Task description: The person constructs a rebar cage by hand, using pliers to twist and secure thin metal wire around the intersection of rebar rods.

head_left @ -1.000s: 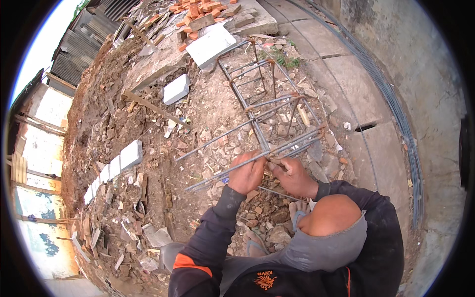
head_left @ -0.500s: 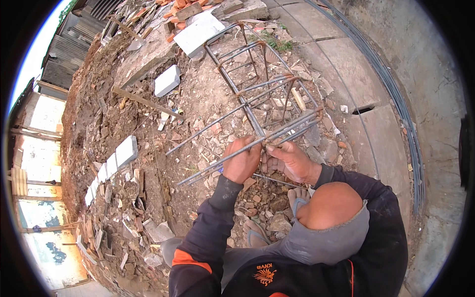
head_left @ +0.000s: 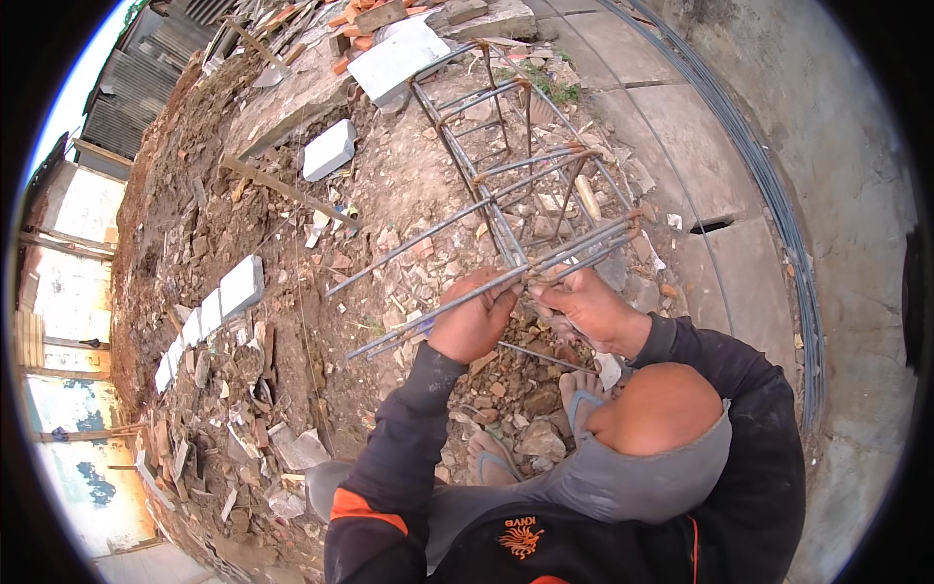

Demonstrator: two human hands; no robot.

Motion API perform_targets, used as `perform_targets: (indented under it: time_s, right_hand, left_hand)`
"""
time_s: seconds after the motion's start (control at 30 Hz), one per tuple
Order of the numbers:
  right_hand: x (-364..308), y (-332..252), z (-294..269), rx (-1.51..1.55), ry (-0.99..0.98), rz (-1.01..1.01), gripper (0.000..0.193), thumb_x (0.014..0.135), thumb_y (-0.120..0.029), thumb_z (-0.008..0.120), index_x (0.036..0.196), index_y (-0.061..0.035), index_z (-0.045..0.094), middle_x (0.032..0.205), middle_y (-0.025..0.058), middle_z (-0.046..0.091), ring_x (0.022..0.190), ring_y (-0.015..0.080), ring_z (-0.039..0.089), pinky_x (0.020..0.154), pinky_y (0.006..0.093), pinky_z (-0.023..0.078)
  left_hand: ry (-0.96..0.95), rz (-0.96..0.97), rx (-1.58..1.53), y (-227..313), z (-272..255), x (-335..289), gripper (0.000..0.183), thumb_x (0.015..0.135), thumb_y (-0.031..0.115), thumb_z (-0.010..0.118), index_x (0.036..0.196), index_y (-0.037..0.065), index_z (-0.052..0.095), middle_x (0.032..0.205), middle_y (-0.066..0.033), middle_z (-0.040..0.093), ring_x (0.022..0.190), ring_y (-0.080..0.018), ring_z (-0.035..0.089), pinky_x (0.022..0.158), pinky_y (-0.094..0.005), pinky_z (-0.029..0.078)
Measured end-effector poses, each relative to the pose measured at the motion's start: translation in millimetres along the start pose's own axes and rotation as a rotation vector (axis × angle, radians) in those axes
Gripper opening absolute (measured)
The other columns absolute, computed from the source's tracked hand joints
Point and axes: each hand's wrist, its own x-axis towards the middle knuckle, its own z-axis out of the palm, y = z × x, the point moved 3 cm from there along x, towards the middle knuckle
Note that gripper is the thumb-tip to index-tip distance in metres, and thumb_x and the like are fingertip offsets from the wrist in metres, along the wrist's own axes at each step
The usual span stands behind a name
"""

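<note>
A rebar cage (head_left: 477, 181) of long steel bars and rectangular stirrups stands over the rubble in front of me, its near end at my hands. Wrapped round the paired bars just left of the near corner, my left hand (head_left: 473, 319) is closed. My right hand (head_left: 601, 313) pinches at that corner, thumb and fingers pressed together right by the bar crossing. Anything thin between those fingertips is too small to make out. Loose bar ends stick out past my left hand to the left. My sandalled feet (head_left: 494, 457) are on the rubble below.
White blocks lie to the left, one pale block (head_left: 329, 150) near a wooden stake (head_left: 282, 190). Another white slab (head_left: 397, 60) and broken bricks (head_left: 381, 15) are at the far end. Long steel rods (head_left: 769, 175) run along the concrete wall (head_left: 856, 243) on the right, beside concrete slabs (head_left: 725, 146).
My right hand has shifted slightly right, its fingers still pinched at the bar crossing. My left hand keeps its grip with a small turn. The view has moved a little.
</note>
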Motion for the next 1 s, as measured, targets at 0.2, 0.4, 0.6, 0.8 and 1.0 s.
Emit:
perform_targets:
  time_s: [0.2, 0.4, 0.6, 0.8, 1.0]
  right_hand:
    - [-9, -1, 1, -0.057, 0.102, 0.002, 0.012, 0.101, -0.011, 0.057, 0.096, -0.0016, 0.063, 0.073, 0.0010, 0.057, 0.052, 0.0064, 0.047, 0.045, 0.0256, 0.036]
    - [-18, -9, -9, -0.871, -0.095, -0.528, 0.019, 0.103, -0.019, 0.059, 0.104, -0.0004, 0.063, 0.076, 0.0029, 0.059, 0.063, 0.0105, 0.057, 0.058, 0.0294, 0.047]
    - [-6, 17, -15, -0.761, 0.213, -0.686, 0.024, 0.104, -0.025, 0.058, 0.104, -0.0007, 0.063, 0.078, 0.0049, 0.062, 0.070, 0.0108, 0.061, 0.064, 0.0294, 0.050]
    - [5, 40, -12, -0.204, 0.225, -0.317, 0.027, 0.109, -0.031, 0.048, 0.105, -0.0065, 0.058, 0.070, 0.0005, 0.056, 0.056, 0.0068, 0.052, 0.052, 0.0229, 0.042]
    - [-7, 33, 2, -0.097, -0.239, 0.081, 0.033, 0.109, -0.036, 0.046, 0.101, -0.0062, 0.056, 0.066, -0.0017, 0.050, 0.052, 0.0048, 0.042, 0.048, 0.0223, 0.034]
  left_hand:
    - [0.136, 0.194, 0.278, 12, 0, 0, 0.026, 0.089, 0.010, 0.066, 0.114, 0.012, 0.073, 0.088, -0.0143, 0.065, 0.083, -0.0375, 0.064, 0.071, -0.0469, 0.051]
    - [0.124, 0.156, 0.339, 20, -3, 0, 0.024, 0.090, 0.010, 0.067, 0.113, 0.007, 0.073, 0.088, -0.0161, 0.065, 0.083, -0.0382, 0.064, 0.071, -0.0444, 0.051]
    - [0.163, 0.175, 0.342, 11, -4, 1, 0.026, 0.089, 0.010, 0.066, 0.114, 0.010, 0.073, 0.087, -0.0151, 0.065, 0.082, -0.0386, 0.064, 0.072, -0.0445, 0.051]
    - [0.112, 0.158, 0.337, 12, -1, 4, 0.026, 0.090, 0.010, 0.065, 0.115, 0.010, 0.073, 0.090, -0.0150, 0.066, 0.083, -0.0379, 0.064, 0.074, -0.0439, 0.052]
    - [0.143, 0.153, 0.274, 12, -4, 1, 0.023, 0.091, 0.010, 0.066, 0.112, 0.008, 0.074, 0.089, -0.0156, 0.066, 0.082, -0.0378, 0.064, 0.072, -0.0443, 0.051]
